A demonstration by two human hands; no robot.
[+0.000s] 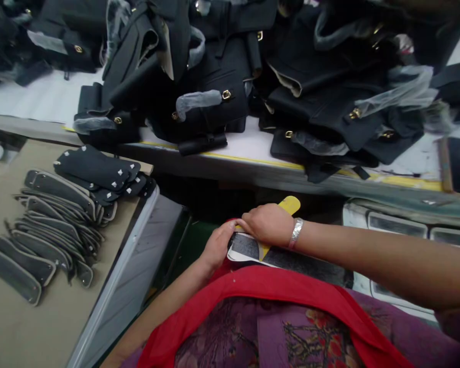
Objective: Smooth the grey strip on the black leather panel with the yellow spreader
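Note:
My right hand (267,223) is closed round a flat yellow tool (290,205) whose rounded end sticks out past my wrist. It presses the tool down onto a dark piece with a pale border (249,249) lying on my lap. My left hand (217,247) grips the left edge of that same piece, fingers curled over it. A silver bangle (295,233) sits on my right wrist. A red cloth (276,291) lies over my lap below the piece.
Rows of dark padded strips (49,220) lie overlapped on a tan board (30,327) at left. A heap of black handbags with gold clasps (253,76) covers the white workbench (253,148) beyond. A grey metal ledge (138,266) runs beside the board.

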